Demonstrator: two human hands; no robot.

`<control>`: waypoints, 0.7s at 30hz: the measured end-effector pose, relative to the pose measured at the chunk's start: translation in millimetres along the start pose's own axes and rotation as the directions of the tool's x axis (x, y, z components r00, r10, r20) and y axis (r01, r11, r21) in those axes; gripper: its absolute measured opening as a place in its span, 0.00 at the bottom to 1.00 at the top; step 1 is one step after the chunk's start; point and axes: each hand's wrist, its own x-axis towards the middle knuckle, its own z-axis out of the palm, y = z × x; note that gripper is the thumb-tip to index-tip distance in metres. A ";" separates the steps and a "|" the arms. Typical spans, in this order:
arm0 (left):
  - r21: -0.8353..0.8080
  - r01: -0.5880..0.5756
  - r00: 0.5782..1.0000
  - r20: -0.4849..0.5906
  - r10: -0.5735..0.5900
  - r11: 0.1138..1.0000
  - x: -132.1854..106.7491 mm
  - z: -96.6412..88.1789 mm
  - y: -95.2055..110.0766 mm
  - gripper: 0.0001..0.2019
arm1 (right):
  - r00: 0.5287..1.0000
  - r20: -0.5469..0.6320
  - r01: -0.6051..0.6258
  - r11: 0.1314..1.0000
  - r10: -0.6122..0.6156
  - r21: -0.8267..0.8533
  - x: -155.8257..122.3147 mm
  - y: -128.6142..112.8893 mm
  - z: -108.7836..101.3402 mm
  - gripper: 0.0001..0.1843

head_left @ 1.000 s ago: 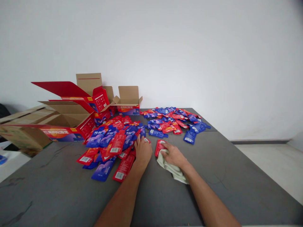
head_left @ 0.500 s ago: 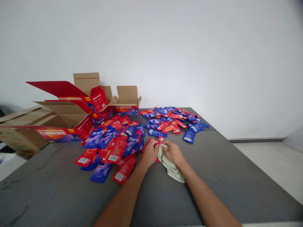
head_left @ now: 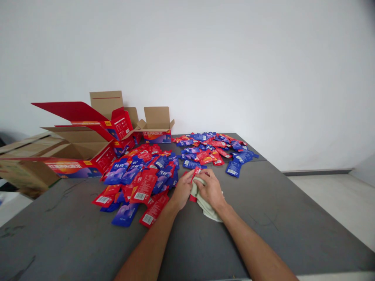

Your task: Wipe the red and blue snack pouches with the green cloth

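In the head view, the hands are close together over the table (head_left: pixel 293 222), the left hand (head_left: pixel 182 190) gripping a red pouch (head_left: pixel 193 198) by its side and the right hand (head_left: pixel 210 189) clasping a pale cloth (head_left: pixel 207 209) against it, the cloth's loose end trailing toward the wearer. The pouch sits between a heap (head_left: pixel 145 186) of red and blue pouches to the left and a flatter spread (head_left: pixel 219 144) farther back; open boxes (head_left: pixel 70 169) stand behind the heap.

Table (head_left: pixel 293 230) free nr R — sachet pile (head_left: pixel 143 177) blocks L — 2nd pile (head_left: pixel 215 148) at back, boxes (head_left: pixel 104 158) far L
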 end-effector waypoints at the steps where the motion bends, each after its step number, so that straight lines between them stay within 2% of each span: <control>1: 0.020 0.013 1.000 0.026 -0.014 1.000 -1.3 1.3 -0.4 0.35 | 0.999 -0.034 -0.014 1.000 0.013 -0.012 1.6 0.6 -2.9 0.09; 4: 0.057 0.020 0.996 0.091 -0.025 0.998 -3.9 5.6 -2.0 0.36 | 0.990 -0.137 -0.050 0.997 0.041 -0.061 5.8 4.6 -11.3 0.10; 6: 0.065 0.010 0.996 0.091 -0.016 0.998 -3.9 6.9 -2.3 0.37 | 0.989 -0.146 -0.033 0.997 0.021 -0.076 6.3 7.6 -13.3 0.10; 11: 0.058 -0.068 0.995 -0.073 0.072 0.996 0.7 1.6 0.3 0.33 | 0.990 0.064 0.123 0.992 -0.122 -0.010 1.2 6.3 -3.9 0.09; 14: 0.000 -0.102 0.985 -0.141 0.101 0.995 3.1 -2.7 3.2 0.33 | 0.981 0.134 0.134 0.991 -0.137 0.025 -1.1 1.1 1.7 0.10; 17: -0.015 -0.128 0.973 -0.196 0.123 0.992 5.0 -5.4 5.4 0.33 | 0.994 0.081 0.071 0.997 -0.074 0.040 0.3 -0.9 0.1 0.08; 21: 0.003 -0.133 0.948 -0.291 0.128 0.991 7.4 -10.8 6.0 0.34 | 0.987 -0.094 -0.128 0.992 0.130 0.021 5.2 2.2 -9.8 0.07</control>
